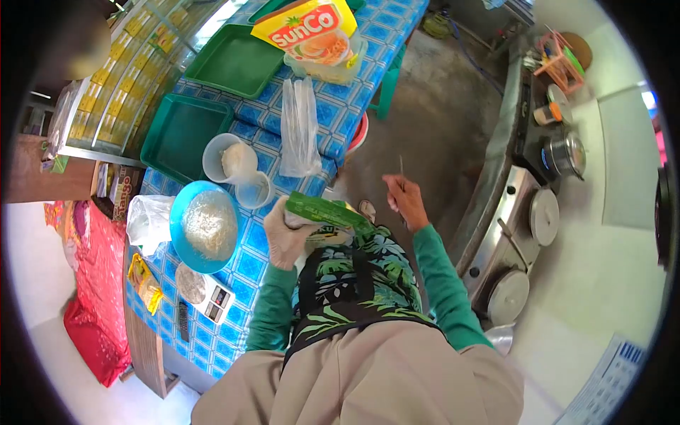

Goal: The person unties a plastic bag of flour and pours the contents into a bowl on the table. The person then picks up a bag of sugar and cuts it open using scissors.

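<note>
My left hand (286, 237) is closed around a green packet (322, 212) with a pale side, held in front of the leaf-patterned apron at the table's edge. My right hand (405, 202) is raised over the floor, apart from the packet. Its fingers are curled round a thin, narrow tool (401, 164) that points up; its kind is too small to tell. Left of my left hand, a blue bowl (181, 241) of white flour stands on the table. Near it are a clear tub (212, 157) with pale dough-like contents and a smaller clear cup (255, 191).
On the blue checked tablecloth (244, 258) lie green trays (230, 64), a white scale (216, 301), a yellow packet (145, 285), plastic bags (299, 127) and a SunCo pouch (304, 28). A stove (496, 234) with lidded pots stands along the right wall.
</note>
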Demonstrator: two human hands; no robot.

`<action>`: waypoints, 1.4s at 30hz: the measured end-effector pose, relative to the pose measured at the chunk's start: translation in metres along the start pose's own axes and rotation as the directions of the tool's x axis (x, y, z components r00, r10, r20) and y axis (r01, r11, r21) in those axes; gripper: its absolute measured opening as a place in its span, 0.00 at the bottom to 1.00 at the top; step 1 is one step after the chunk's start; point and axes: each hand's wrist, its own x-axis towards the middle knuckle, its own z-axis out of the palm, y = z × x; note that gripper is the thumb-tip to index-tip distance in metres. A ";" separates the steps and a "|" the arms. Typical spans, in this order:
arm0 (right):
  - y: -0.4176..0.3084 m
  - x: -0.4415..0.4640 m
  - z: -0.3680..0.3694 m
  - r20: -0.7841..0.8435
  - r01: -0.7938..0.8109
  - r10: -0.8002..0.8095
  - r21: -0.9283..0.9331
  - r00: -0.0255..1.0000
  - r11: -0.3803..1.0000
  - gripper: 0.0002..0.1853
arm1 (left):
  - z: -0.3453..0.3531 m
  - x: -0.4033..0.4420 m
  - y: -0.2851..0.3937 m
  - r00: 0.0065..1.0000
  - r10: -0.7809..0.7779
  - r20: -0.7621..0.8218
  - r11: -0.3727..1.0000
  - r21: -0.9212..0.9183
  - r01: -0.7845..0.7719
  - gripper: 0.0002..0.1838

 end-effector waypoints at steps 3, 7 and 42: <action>-0.059 0.088 0.013 0.137 0.059 -0.039 -0.142 0.990 0.988 0.15 | 0.025 0.025 -0.004 0.997 -0.075 -0.020 0.995 -0.069 0.074 0.18; -0.090 0.190 0.056 0.453 0.479 -0.295 -0.372 0.841 0.795 0.18 | 0.043 0.053 -0.001 0.994 -0.100 -0.032 0.993 -0.068 0.098 0.18; -0.112 0.287 0.124 0.190 0.592 -0.768 -0.754 0.612 0.285 0.15 | 0.001 0.200 -0.053 0.999 -0.017 0.038 0.999 -0.049 0.018 0.18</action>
